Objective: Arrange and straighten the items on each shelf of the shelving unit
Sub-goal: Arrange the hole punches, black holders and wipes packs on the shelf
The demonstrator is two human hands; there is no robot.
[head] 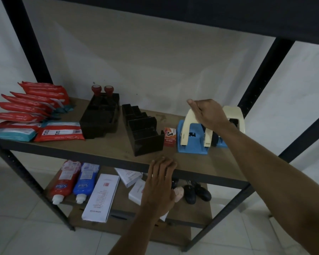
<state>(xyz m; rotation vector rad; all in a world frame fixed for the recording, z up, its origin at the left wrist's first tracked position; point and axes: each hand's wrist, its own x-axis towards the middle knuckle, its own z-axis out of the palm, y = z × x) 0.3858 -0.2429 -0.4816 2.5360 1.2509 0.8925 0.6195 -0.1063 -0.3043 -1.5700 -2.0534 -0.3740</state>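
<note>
Just ahead of the fingers of the left hand (160, 184), a bare strip of the shelf board (99, 150) is left free along the front edge. Further ahead the way is closed by a black organiser (144, 133), and a little to the right of it by a small orange box (170, 136). To the left of this organiser a narrow gap is seen before a second black organiser (99, 118). Beyond the fingers of the right hand (208, 114), open board is found up to the wall (155, 70). Under these fingers the room is taken by a blue hole punch (191, 144), with a second hole punch (234, 116) close behind it. Above all items much free height is left under the upper shelf (191, 13).
</note>
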